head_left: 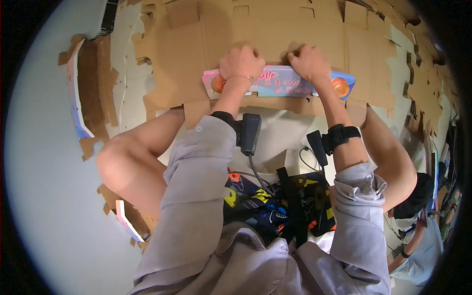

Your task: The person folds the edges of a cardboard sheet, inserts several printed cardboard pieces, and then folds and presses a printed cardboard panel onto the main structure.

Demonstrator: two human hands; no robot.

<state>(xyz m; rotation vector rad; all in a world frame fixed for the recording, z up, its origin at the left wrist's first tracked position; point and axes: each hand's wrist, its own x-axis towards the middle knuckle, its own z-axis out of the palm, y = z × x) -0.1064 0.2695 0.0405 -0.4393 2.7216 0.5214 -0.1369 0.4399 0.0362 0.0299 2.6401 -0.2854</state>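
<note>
A large flat brown cardboard sheet point(275, 34) lies in front of me, with cut slots and creases. Across its near part runs a printed panel point(290, 87), pink at the left and blue at the right, with red lettering and fruit pictures. My left hand point(242, 62) rests with curled fingers at the panel's far edge, left of the middle. My right hand point(309, 62) is at the same edge, right of the middle, fingers curled too. Both sets of fingertips are turned away from me, so whatever they pinch is hidden.
Folded cardboard pieces with printed edges stand at the far left point(81, 93) and lower left point(129, 221). More cut cardboard point(427, 88) is stacked at the right. Another person's arm point(410, 243) shows at the lower right. My bare knees flank the sheet's near edge.
</note>
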